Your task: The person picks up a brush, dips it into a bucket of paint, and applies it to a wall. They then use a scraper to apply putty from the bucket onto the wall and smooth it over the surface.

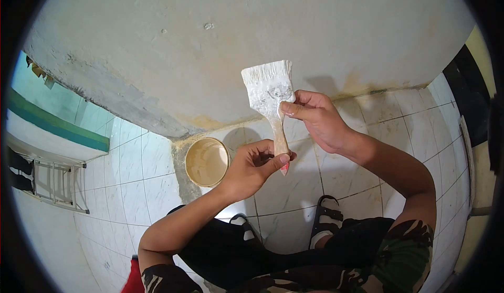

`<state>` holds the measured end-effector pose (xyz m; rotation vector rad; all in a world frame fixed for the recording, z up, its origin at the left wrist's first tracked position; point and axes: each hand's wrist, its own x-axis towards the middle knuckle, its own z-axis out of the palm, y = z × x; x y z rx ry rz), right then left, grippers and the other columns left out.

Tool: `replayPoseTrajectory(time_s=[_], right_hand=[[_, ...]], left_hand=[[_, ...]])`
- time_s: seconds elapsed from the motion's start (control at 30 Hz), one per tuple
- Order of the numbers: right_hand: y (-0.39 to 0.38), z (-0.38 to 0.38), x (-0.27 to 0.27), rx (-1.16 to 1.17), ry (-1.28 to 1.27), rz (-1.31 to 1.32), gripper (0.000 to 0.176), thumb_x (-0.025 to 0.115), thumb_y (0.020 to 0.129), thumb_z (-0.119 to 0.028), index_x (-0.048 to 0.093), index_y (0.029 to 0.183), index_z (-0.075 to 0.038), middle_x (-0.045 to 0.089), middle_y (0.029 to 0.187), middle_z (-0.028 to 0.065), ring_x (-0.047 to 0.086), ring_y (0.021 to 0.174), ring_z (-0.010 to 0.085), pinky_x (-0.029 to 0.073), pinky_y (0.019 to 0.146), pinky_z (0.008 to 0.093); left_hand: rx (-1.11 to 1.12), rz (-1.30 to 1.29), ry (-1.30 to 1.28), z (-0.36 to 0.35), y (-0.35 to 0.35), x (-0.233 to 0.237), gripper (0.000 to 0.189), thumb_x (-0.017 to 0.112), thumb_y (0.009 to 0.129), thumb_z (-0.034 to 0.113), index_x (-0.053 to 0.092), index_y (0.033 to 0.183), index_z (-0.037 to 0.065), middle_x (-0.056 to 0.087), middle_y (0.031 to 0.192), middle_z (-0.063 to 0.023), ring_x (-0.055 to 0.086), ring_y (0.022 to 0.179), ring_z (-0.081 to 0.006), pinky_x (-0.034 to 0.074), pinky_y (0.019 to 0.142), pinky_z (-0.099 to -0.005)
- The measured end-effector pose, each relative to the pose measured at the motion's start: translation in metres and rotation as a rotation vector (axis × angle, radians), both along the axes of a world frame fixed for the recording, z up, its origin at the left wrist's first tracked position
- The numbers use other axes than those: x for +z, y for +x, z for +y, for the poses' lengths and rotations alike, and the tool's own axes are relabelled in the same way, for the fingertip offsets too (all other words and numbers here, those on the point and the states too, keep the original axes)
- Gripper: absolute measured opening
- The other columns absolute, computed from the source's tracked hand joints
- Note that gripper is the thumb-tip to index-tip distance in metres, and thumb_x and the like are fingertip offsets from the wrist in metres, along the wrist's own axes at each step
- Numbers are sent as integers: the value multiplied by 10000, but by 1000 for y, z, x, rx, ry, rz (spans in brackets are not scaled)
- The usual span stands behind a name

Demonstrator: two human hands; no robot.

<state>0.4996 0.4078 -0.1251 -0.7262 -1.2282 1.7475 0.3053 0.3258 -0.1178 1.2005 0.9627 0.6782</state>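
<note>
A wide paintbrush point(269, 91) coated in white paint is held upright in front of the wall, bristles up. My left hand point(254, 168) grips the lower end of its wooden handle, which has a red tip. Higher up, my right hand point(317, 117) pinches the brush near its paint-covered base, thumb on the front face. A round bucket point(207, 162) with pale residue inside stands on the floor left of my left hand, near the foot of the wall.
The grey wall point(199, 57) has patchy stains along its base. Tiled floor point(131, 183) runs below it. A metal ladder point(62, 185) lies or stands at the left, beside a green-edged ledge point(63, 122). My sandalled feet are below. Something red point(134, 277) shows at the lower left.
</note>
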Motion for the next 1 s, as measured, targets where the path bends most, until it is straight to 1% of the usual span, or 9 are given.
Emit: replayPoseTrajectory(time_s=[0.23,0.3,0.33,0.4,0.43,0.5,0.6,0.93,1.0], right_hand=[[-3,0,6,43,87,-147,394,695,927,-286,659,1117,58,686,1054,86,587,1061,162,403,1013,355],[-1,5,-7,47,186,-256,598,767,849,-397,614,1187,72,662,1127,148,570,1135,218,387,1047,380],[-1,5,-10,47,186,-255,598,767,849,-397,614,1187,72,662,1127,148,570,1135,218,387,1047,380],[-1,4,-13,-97,345,-577,876,822,749,-507,505,1302,94,564,1269,240,497,1251,301,365,1078,406],[0,5,-15,-97,344,-576,876,822,749,-507,505,1302,94,564,1269,240,497,1251,301,365,1078,406],[-1,6,-18,-269,527,-737,1052,859,694,-517,369,1389,103,436,1368,290,410,1318,373,346,1100,435],[0,13,-12,-355,662,-763,1097,878,688,-475,299,1417,103,388,1391,282,355,1342,390,336,1107,463],[11,51,1,-555,850,-849,1045,886,694,-404,305,1421,71,406,1366,286,374,1299,383,338,1096,467],[15,70,1,-691,940,-788,1033,884,701,-385,299,1423,66,408,1365,298,377,1283,395,307,1093,505]], left_hand=[[86,-15,36,4,-4,-2,114,619,983,124,665,963,21,673,849,-41,647,1089,-179,482,960,-344],[108,18,13,3,-4,-4,110,621,981,120,664,953,23,667,833,-36,648,1095,-183,481,961,-346],[102,-1,24,3,-5,-7,109,626,979,121,664,950,23,666,832,-36,649,1091,-182,482,960,-346],[96,-20,35,4,-7,-8,109,630,976,122,665,947,23,666,831,-37,650,1087,-181,482,958,-346],[98,-4,39,3,-6,-7,112,632,975,125,667,942,23,665,830,-36,650,1088,-181,483,954,-344],[101,11,39,4,-7,-9,116,635,975,128,669,937,24,664,830,-36,650,1088,-181,484,950,-343],[57,46,39,4,-9,-13,125,643,971,141,673,928,27,665,833,-36,650,1088,-182,486,943,-342],[54,45,-25,6,-6,-24,145,654,968,177,679,924,41,673,851,-26,642,1097,-158,482,956,-338],[49,51,-33,8,-8,-23,144,654,968,178,678,929,41,679,860,-29,641,1098,-159,480,963,-338]])
